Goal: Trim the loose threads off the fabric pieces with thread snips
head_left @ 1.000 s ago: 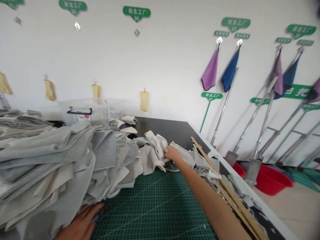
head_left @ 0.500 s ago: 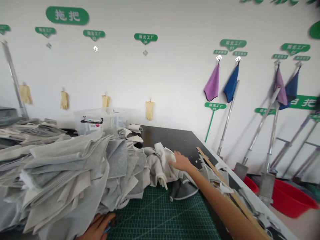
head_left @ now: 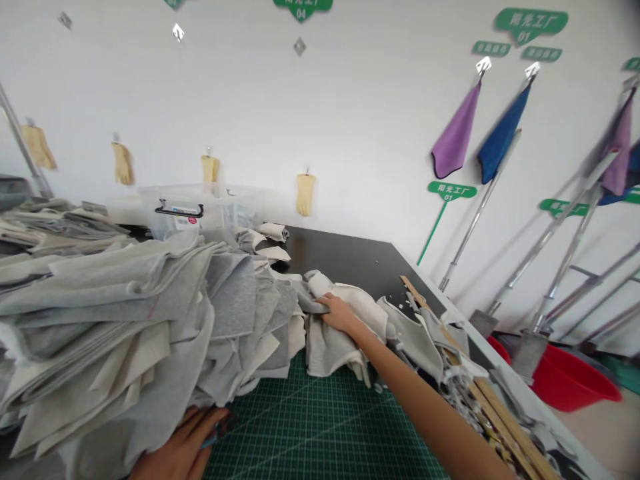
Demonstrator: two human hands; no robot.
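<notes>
My right hand (head_left: 340, 315) reaches forward over the crumpled grey and off-white cloth pieces (head_left: 333, 350). Its fingers are closed on the edge of a grey cloth piece, partly hidden under the hand. My left hand (head_left: 183, 440) rests low at the left edge of the green cutting mat (head_left: 310, 427). Its fingers curl round a small blue object (head_left: 212, 438), mostly covered, whose kind I cannot make out. Beside it rises a large pile of grey cloth pieces (head_left: 125, 313), overlapping and uneven, which leans toward the mat.
A clear plastic box (head_left: 185, 210) with a black handle stands behind the pile on the black table (head_left: 345, 250). Wooden strips (head_left: 505, 420) and cloth scraps (head_left: 470, 400) lie along the right edge. Beyond are poles and a red basin (head_left: 575, 380). Gloves and cloths hang on the wall.
My right hand has moved left and closed on a grey cloth piece; the cloth there has shifted and spread, covering the dark grey piece. The view has tilted down. My left hand stays beside the pile.
</notes>
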